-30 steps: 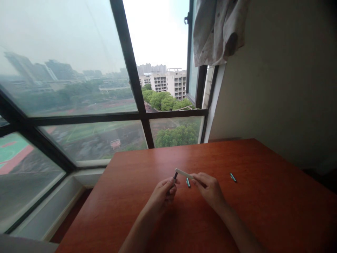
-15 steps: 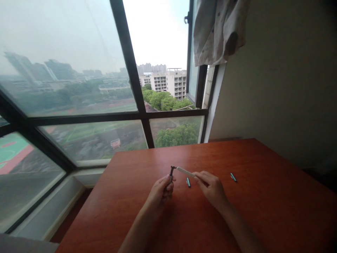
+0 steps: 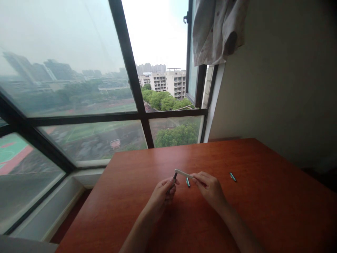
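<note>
My left hand [image 3: 164, 192] is closed around a dark razor handle [image 3: 175, 175], its top end pointing up. In my right hand [image 3: 208, 185], thumb and fingers pinch a pale slim stick [image 3: 183, 173] with a rounded tip; its exact kind is not clear. The stick's far end meets or overlaps the top of the razor handle, hiding it. Just beyond the gap between my hands, a small teal and black razor head [image 3: 187, 182] lies on the table. Another razor head [image 3: 233, 176] lies farther right, apart from my right hand.
The reddish-brown wooden table [image 3: 263, 211] extends under both arms. Dark-framed windows [image 3: 86, 120] rise along its far and left sides, with one pane swung open. A pale garment [image 3: 218, 31] hangs at the upper right before a plain wall [image 3: 276, 88].
The razor handle has shifted slightly right and down, so its top now sits under the stick's tip. The stick has moved a little left and lower. Both razor heads stay put.
</note>
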`<state>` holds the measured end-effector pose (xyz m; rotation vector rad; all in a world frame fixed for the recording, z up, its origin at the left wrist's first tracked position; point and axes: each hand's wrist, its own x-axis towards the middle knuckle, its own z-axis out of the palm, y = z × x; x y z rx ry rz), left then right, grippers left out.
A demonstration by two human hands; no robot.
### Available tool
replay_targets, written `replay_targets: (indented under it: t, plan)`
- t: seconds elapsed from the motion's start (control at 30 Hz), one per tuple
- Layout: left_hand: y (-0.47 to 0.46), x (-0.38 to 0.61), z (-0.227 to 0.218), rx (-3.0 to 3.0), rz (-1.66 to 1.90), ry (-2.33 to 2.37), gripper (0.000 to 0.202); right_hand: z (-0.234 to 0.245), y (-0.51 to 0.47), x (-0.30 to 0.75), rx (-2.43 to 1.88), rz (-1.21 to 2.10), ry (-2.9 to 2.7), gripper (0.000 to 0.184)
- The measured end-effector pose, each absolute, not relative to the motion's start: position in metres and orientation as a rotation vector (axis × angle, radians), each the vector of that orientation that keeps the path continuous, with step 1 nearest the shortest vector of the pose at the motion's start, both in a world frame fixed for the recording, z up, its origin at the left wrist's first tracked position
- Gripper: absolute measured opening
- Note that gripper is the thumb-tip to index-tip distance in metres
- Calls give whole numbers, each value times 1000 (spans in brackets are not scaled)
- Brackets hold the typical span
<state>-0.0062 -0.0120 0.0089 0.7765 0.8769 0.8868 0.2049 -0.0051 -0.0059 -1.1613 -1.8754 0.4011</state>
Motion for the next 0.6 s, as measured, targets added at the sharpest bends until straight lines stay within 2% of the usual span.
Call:
replay_targets:
  t: [0.3,0.6]
  plan:
    - [-7,-13,7,705,978,844,38,-10,-1,209,-1193,333,-1860,22]
    - [-9,-8,7,801,915,908,39,-8,-4,208,-1165,333,-1896,23]
